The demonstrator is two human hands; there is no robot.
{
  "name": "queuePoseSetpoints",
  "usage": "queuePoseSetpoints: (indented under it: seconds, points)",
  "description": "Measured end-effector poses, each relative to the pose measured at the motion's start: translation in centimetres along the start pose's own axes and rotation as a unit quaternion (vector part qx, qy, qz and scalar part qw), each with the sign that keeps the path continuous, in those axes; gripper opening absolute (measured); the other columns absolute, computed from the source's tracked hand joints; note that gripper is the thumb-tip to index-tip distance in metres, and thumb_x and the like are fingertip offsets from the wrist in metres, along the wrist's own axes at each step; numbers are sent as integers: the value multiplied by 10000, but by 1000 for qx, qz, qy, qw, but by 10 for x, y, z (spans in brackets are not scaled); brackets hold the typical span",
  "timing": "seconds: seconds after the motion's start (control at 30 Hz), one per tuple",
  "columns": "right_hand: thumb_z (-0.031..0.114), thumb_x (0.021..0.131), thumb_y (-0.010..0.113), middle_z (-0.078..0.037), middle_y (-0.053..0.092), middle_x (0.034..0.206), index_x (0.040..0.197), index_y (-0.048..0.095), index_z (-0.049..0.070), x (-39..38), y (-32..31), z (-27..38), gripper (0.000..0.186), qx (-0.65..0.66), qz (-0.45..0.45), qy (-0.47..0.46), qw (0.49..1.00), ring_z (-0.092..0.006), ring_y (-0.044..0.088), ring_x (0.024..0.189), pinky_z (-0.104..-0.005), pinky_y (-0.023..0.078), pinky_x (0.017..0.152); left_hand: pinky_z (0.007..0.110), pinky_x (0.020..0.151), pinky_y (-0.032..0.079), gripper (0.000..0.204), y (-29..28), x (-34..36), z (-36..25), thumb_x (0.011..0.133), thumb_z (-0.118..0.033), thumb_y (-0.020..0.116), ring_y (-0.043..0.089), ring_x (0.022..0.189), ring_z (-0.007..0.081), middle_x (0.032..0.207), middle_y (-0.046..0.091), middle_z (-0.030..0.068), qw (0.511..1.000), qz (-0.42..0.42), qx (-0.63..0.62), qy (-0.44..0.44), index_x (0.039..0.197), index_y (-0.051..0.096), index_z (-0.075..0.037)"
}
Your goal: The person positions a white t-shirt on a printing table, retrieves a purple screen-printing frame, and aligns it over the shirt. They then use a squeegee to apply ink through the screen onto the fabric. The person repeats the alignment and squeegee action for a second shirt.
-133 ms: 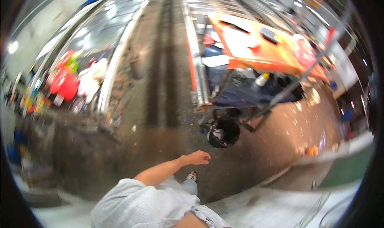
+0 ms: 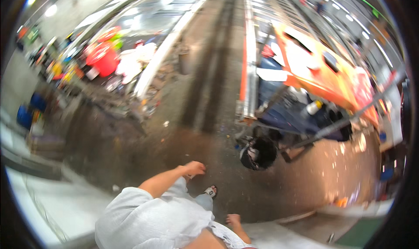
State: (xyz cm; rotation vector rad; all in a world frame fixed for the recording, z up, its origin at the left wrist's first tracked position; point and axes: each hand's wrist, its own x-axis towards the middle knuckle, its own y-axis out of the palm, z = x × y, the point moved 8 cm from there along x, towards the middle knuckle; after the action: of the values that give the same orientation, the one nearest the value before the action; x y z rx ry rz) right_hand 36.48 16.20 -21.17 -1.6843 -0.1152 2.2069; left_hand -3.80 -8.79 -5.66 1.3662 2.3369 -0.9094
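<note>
My left hand [image 2: 195, 168] hangs over the dark floor in front of me, its fingers curled in and nothing visible in them. Lower down, at my right side, my right hand [image 2: 233, 219] is small and blurred, and its fingers cannot be made out. Neither hand touches anything that I can see. Nearest to them is a round black bin [image 2: 259, 153] on the floor ahead to the right, with something pale inside. Beyond it stands an orange-topped table [image 2: 336, 89] bearing a dark flat object [image 2: 330, 62] and white sheets.
Under the orange top, a yellow-capped bottle [image 2: 314, 107] lies on a dark shelf. A slanting metal bar [image 2: 334, 129] crosses the table's near side. Long metal-edged conveyors run away on both sides of a floor aisle [image 2: 209, 70]. A red container [image 2: 103, 60] and pale bags sit at left.
The view has swung left, so bin and table sit further right. My right hand has come into sight. My left hand has shifted left in the picture.
</note>
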Motion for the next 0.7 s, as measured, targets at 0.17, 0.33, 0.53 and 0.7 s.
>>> queuePoseSetpoints:
  seconds: [0.17, 0.33, 0.53, 0.7]
  points:
    - [159, 948, 580, -108, 632, 722, 992, 624, -6, -1, -68, 96, 176, -74, -63, -16, 995, -201, 596, 550, -341, 474, 463, 425, 921, 548, 350, -47, -232, 219, 798, -192, 643, 671, 1103, 343, 1100, 713, 205, 789, -349, -28, -505, 1079, 727, 0]
    - [140, 917, 585, -121, 643, 729, 955, 608, 0, 3, 59, 186, 147, -135, 49, -86, 986, -221, 609, 525, -333, 457, 416, 395, 834, 556, 191, 47, -351, 333, 736, -180, 759, 714, 929, 282, 965, 751, 139, 812, -359, -266, -375, 912, 787, -110]
    - [183, 962, 585, -104, 669, 830, 1071, 623, 2, -59, 364, 216, 214, -205, 214, -119, 948, -215, 654, 701, -365, 542, 595, 433, 892, 535, 388, 153, -468, 436, 771, -425, 702, 677, 1041, 321, 1070, 726, 139, 823, -183, -157, -514, 951, 782, -91]
    - [172, 922, 628, -38, 678, 865, 1065, 704, 39, -132, 572, 279, 209, -454, 260, -289, 802, -143, 633, 728, -276, 515, 611, 371, 704, 541, 189, 183, -501, 452, 740, -208, 792, 702, 758, 229, 801, 744, 113, 681, -404, -457, -405, 863, 781, -64]
